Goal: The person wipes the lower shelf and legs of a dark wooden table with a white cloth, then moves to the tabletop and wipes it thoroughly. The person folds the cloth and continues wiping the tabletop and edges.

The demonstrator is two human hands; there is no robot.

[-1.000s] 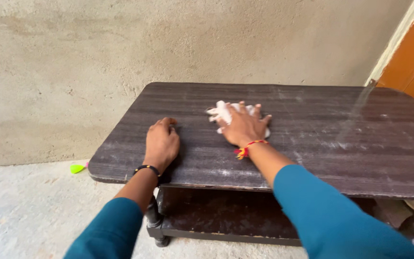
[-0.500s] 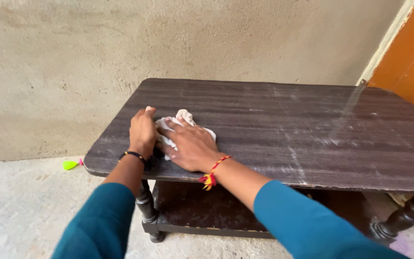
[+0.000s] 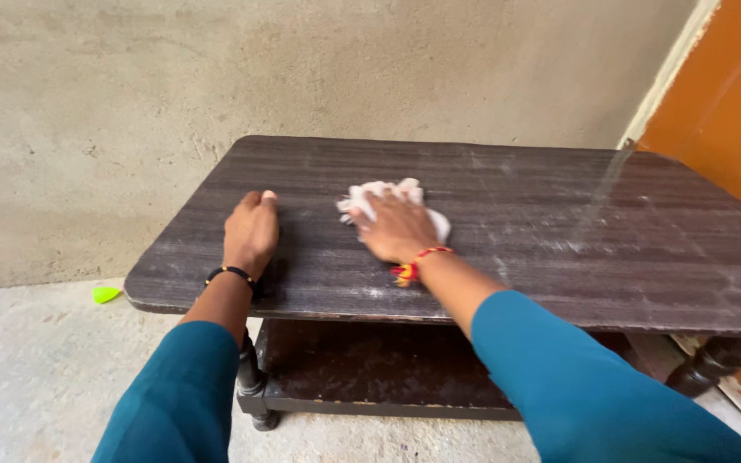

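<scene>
the desk (image 3: 559,249) top lay bare to the right of the right hand (image 3: 398,230) and along its far edge, leaving open room to sweep there. the left hand (image 3: 250,231) rested flat near the left end, well apart from the white cloth (image 3: 388,193) under the right hand, with bare top between them. the plaster wall (image 3: 302,69) closed off the far side, and an orange door (image 3: 722,111) stood at the right.

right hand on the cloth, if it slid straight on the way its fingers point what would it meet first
The right hand presses a white cloth flat on the table, fingers pointing toward the far edge. Nothing else lies in that line on the tabletop; past the edge stands the plaster wall, though depth is hard to judge.
</scene>
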